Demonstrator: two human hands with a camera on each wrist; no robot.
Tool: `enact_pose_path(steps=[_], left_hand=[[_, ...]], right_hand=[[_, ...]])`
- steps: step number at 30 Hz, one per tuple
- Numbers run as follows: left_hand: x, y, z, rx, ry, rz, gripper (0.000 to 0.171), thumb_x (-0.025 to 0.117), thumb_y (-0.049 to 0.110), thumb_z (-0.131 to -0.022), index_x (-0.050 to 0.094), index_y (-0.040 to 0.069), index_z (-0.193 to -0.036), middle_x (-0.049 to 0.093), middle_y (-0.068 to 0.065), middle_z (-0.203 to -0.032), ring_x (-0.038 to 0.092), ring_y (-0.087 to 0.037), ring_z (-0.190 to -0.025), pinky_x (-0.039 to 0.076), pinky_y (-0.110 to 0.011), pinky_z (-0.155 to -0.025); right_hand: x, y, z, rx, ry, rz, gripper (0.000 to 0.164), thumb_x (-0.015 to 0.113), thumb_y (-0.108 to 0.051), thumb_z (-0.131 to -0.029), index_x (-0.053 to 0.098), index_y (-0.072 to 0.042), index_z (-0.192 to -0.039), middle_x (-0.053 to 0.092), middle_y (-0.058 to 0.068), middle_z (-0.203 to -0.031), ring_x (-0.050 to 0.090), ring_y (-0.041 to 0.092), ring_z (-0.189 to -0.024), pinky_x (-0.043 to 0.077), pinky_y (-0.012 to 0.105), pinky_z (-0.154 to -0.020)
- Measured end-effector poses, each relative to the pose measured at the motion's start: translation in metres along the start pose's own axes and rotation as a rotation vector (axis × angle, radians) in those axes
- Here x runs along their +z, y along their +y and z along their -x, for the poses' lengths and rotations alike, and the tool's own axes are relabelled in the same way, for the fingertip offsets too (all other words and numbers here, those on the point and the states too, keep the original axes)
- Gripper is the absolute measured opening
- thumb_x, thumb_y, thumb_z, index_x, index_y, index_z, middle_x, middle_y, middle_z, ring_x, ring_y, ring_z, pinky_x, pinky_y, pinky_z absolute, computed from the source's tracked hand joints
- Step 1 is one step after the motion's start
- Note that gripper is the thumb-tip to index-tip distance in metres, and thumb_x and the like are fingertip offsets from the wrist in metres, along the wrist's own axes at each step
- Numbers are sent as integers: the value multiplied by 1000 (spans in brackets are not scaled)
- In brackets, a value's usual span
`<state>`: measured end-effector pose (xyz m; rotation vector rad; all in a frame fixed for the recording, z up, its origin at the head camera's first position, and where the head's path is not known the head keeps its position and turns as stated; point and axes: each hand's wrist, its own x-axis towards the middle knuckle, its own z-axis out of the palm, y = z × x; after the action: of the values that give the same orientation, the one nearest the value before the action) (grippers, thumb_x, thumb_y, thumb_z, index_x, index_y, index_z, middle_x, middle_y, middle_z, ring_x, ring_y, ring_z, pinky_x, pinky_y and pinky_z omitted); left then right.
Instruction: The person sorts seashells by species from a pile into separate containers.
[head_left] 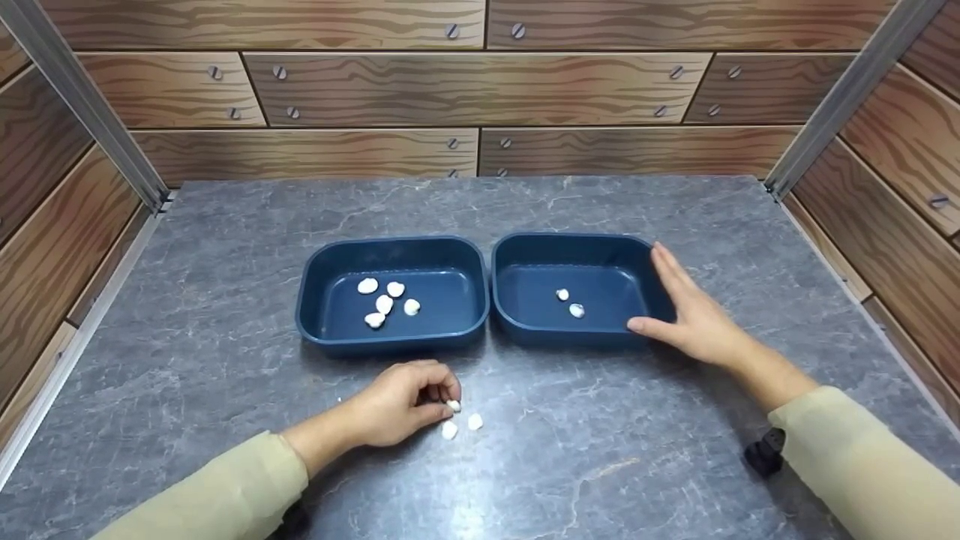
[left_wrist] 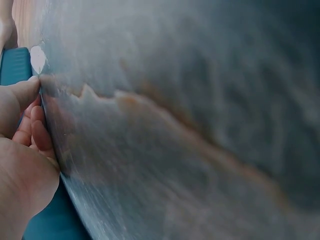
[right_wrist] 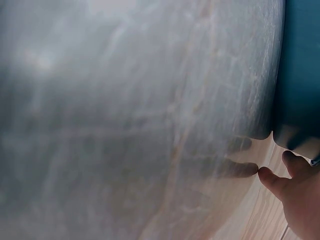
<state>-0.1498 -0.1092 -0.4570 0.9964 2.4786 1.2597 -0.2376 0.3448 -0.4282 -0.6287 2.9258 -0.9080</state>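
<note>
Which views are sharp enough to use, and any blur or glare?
Head view: sharp, evenly lit, soft shadows under the left hand and right hand; both blue trays and the white pebbles read clearly. Left wrist view: tabletop blurred, a pale glare patch at top left. Right wrist view: equally blurred, a faint washed-out sheen; only fingertips are recognisable.

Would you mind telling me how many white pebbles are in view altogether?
10: five in the left tray, two in the right tray, three on the table by the left hand, which pinches one; its fingers may hide more.
</note>
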Motion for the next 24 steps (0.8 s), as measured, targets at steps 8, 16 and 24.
enact_pose_path(steps=[8, 16, 24], left_hand=[[0, 1, -1, -3, 4, -1, 9, 76, 5, -97, 74, 13, -101, 65, 6, -91, 60, -8, -84, 53, -29, -76], [-1, 3, -2, -13, -7, -4, 13, 76, 1, -95, 74, 12, -101, 65, 6, -90, 60, -8, -84, 53, -28, -77], [-2, 2, -2, 16, -14, -39, 14, 77, 1, -94, 76, 11, -103, 65, 5, -90, 61, -7, -84, 54, -28, -78]], right_hand=[[-1, 0, 0, 2, -7, 4, 113, 79, -44, -95, 4, -8, -171, -3, 12, -178, 9, 50, -159, 14, 74, -121], [-1, 0, 0, 10, -8, 10, 113, 79, -44, -95, 4, -8, -171, -2, 13, -178, 9, 48, -159, 13, 73, -122], [-1, 0, 0, 21, -15, 18, 112, 78, -46, -95, 4, -9, -171, -2, 14, -178, 9, 47, -160, 14, 75, -121]])
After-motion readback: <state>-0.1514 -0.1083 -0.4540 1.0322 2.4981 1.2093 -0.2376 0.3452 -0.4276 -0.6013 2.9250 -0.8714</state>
